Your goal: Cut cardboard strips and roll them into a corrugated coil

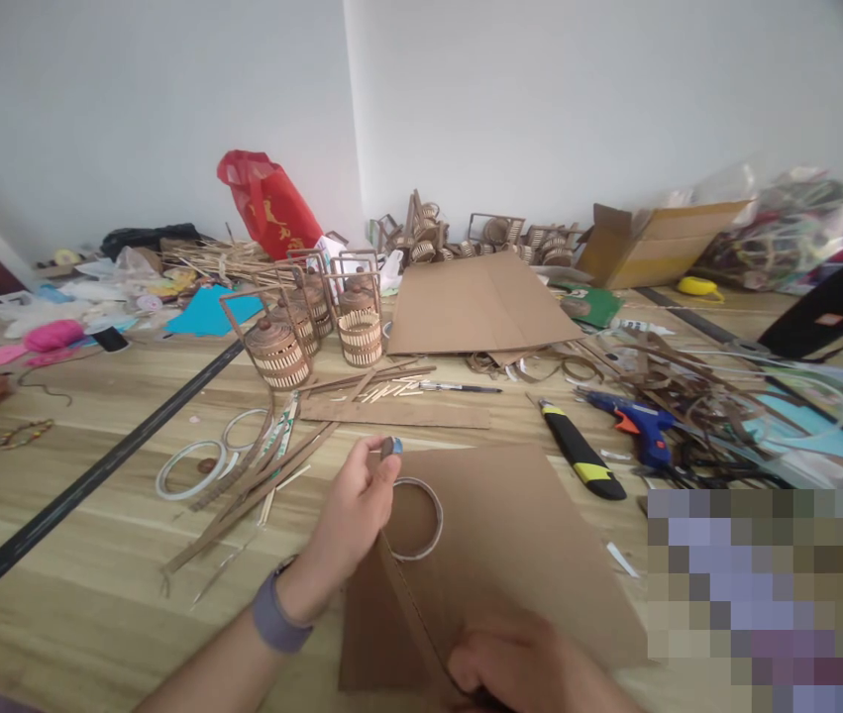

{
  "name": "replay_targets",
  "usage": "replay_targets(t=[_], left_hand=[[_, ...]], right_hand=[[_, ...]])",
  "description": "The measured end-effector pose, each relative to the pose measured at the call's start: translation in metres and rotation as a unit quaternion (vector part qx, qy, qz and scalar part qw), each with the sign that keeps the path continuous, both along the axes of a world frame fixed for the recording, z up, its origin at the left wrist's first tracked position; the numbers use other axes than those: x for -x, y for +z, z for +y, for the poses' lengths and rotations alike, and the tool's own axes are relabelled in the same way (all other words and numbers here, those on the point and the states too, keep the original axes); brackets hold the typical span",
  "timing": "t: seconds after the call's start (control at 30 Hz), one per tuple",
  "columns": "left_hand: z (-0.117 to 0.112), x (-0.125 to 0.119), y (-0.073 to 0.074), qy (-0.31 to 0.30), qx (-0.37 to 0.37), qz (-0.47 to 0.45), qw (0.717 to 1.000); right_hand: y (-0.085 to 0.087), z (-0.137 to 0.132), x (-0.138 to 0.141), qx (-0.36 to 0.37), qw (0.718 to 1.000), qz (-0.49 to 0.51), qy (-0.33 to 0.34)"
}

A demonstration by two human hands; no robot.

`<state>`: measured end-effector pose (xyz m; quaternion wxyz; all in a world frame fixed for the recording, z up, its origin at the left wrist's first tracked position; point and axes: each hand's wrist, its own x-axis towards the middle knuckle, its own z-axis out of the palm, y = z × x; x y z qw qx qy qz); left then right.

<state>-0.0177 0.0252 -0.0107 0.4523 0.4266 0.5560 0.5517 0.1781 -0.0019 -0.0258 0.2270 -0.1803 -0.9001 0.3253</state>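
A narrow brown strip (413,604) (fairly straight) slants over flat cardboard (532,525).

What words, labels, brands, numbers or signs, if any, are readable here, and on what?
No text reads clearly.
Red bag: gold characters, too blurred.
White tube: markings too small.
Black object at right: orange label, too small to read.

Left hand (358,503) forward, thumb pressed to curled fingers; right hand (514,652) nearer, lower, blurred.
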Motion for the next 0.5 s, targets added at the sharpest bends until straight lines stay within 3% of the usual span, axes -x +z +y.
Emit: replay_targets(t=[0.07, 0.17, 0.23, 0.3, 0.37, 0.5], left_hand=[[0.003, 0.003, 0.001, -0.013, -0.004, -0.001, 1.000], [0.005, 0.007, 0.005, -0.011, -0.015, -0.008, 1.000], [0.006, 0.010, 0.009, 0.006, -0.029, -0.016, 0.999], [0.006, 0.013, 0.013, 0.025, -0.042, -0.024, 0.999], [0.007, 0.017, 0.015, 0.039, -0.049, -0.031, 0.998], [0.010, 0.021, 0.016, 0.048, -0.047, -0.045, 0.997]], right_hand=[[0.000, -0.001, 0.000, 0.036, 0.999, -0.026, 0.002], [0.005, -0.002, 0.002, 0.174, 0.984, -0.033, -0.022], [0.011, -0.001, 0.002, 0.294, 0.953, -0.019, -0.067], [0.018, 0.002, 0.001, 0.370, 0.922, -0.032, -0.108], [0.026, 0.003, -0.002, 0.365, 0.920, -0.070, -0.123], [0.039, 0.000, -0.018, 0.200, 0.971, -0.123, -0.041]])
